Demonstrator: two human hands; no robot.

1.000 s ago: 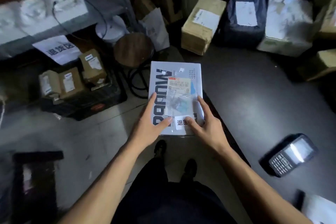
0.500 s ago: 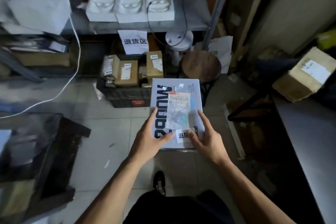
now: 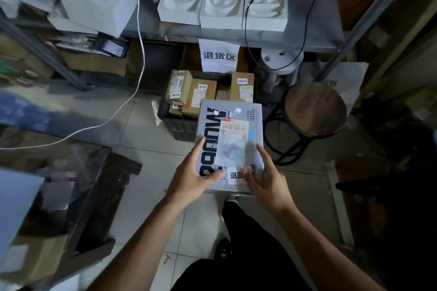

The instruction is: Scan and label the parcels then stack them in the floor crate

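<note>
Since a second ago you have turned away from the dark surface and its handheld scanner, and the grey parcel [image 3: 230, 146] you carry now hangs over the tiled floor [image 3: 142, 130], its far edge covering the near right corner of the floor crate [image 3: 176, 125].

Both your forearms reach forward from the bottom edge of the head view and converge on the parcel's near end. Your left hand [image 3: 191, 178] holds the near left corner: the thumb lies across the printed top face, pointing right toward the small white sticker [image 3: 234, 175], the index finger runs straight up the left edge, and the other fingers go under the parcel, out of sight. Your right hand [image 3: 264, 178] mirrors it at the near right corner, index finger along the right edge and thumb pressed on the top face at the sticker. Each grip pinches the parcel between the thumb above and the fingers below.

You hold the parcel about level, face up, with its shipping label [image 3: 233, 142] showing. Inside the crate lie several brown cartons [image 3: 189, 92] with labels. Beyond the crate a paper sign [image 3: 218, 55] hangs from the shelf edge. A round wooden stool [image 3: 314, 108] stands just right of the parcel.
</note>
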